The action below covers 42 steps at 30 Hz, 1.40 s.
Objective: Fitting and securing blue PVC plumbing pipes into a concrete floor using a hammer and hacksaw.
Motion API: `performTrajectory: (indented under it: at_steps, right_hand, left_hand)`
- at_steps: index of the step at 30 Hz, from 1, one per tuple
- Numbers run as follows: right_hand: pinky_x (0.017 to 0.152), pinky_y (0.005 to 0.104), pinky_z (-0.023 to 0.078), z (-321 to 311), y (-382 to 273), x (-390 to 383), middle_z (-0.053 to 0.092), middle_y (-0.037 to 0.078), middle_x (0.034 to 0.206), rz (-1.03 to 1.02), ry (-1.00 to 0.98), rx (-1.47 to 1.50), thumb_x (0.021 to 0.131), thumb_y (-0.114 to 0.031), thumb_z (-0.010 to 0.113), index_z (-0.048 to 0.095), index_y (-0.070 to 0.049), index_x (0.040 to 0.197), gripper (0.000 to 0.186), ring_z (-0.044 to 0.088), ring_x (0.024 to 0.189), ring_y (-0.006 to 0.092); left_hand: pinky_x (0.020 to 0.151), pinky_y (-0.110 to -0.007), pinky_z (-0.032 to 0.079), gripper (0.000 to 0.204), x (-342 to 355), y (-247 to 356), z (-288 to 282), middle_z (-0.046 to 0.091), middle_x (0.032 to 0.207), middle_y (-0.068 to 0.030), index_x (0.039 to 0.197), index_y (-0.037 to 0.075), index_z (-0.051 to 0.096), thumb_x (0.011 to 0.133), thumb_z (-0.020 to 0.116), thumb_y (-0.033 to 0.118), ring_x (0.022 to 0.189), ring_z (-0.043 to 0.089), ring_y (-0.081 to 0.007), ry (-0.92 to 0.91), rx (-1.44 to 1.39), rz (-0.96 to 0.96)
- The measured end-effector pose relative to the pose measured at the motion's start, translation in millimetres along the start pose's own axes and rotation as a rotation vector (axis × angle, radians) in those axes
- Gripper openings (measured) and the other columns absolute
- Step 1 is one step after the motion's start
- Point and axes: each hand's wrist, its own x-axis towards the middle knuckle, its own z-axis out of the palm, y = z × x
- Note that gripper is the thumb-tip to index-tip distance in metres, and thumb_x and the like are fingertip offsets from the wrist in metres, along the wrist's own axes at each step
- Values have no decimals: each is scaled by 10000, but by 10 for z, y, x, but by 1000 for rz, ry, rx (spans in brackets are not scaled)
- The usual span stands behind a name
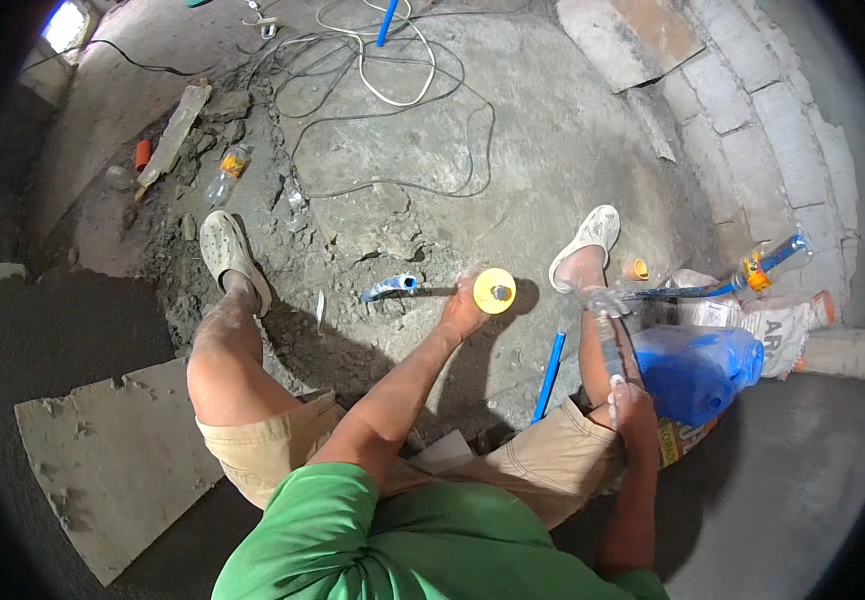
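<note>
A rough concrete floor (pixel 553 170) is seen from above, with the legs of a seated person in beige shorts and pale clogs spread across it. Near the centre, a yellow round object (pixel 483 297) with a grey middle is held in the left hand (pixel 464 310). The left fingers appear to be closed around its near side, though they are partly hidden by it. To the right of centre, beside the right knee, a clear plastic piece (pixel 610 342), long and narrow, is gripped at its lower end by the right hand (pixel 633 405), whose fingers are clamped on it.

The yellow object is judged to be light and stiff, best taken by its side; whether it is hollow cannot be made out. The clear piece is likely to be thin, light, slippery and easily dented, so a gentle grip at its narrow lower end would suit it.

Just left of the left hand, a short curved blue piece (pixel 390 288) is seen. A straight blue pipe (pixel 550 377) is placed between the knees, nearer the right. At right, a blue jug (pixel 688 375) is set beside a white sack (pixel 778 332). Loose cables (pixel 425 98) are strewn across the top.
</note>
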Motion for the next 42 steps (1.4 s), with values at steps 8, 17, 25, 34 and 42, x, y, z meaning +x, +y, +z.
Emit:
performTrajectory:
  at_steps: [8, 17, 25, 34, 42]
  right_hand:
    - [395, 264, 367, 946, -784, 322, 506, -9, 563, 483, -442, 883, 878, -509, 600, 560, -103, 767, 422, 451, 419, 111]
    - [918, 489, 436, 2683, -562, 835, 626, 230, 1019, 309, -207, -68, 914, -428, 489, 586, -17, 1160, 488, 586, 991, 395]
    - [1037, 459, 376, 2591, -1817, 1531, 492, 267, 1291, -251, -223, 94, 836, -389, 641, 496, -43, 1297, 594, 449, 1229, 415]
    - [970, 497, 387, 3667, -2517, 2283, 485, 283, 1274, -149, -219, -288, 808, -368, 627, 493, 8, 1234, 584, 489, 1190, 375]
    - [1004, 483, 384, 3909, -2574, 2199, 429, 282, 1335, -192, -911, -334, 811, -454, 627, 524, -19, 1264, 637, 418, 1239, 430]
  left_hand:
    - [861, -445, 482, 488, -466, 99, -641, 543, 1236, -245, 1191, 23, 543, 786, 671, 264, 1064, 568, -406, -311, 413, 82]
    - [884, -405, 486, 345, -1517, 1557, -2608, 636, 1110, -178, 1131, 12, 590, 832, 636, 178, 1016, 605, -359, -468, 152, 245]
    - [491, -212, 397, 293, -1467, 1461, -3836, 461, 752, -26, 1045, 11, 499, 884, 582, 241, 592, 436, -87, 673, -901, -12]
    - [343, -216, 419, 273, -1363, 1044, -4332, 400, 650, -22, 966, 30, 420, 948, 535, 276, 391, 378, -100, 770, -969, -25]
    - [349, -219, 425, 272, -1422, 536, -4564, 402, 657, -24, 968, 32, 414, 950, 532, 277, 398, 389, -104, 740, -984, -117]
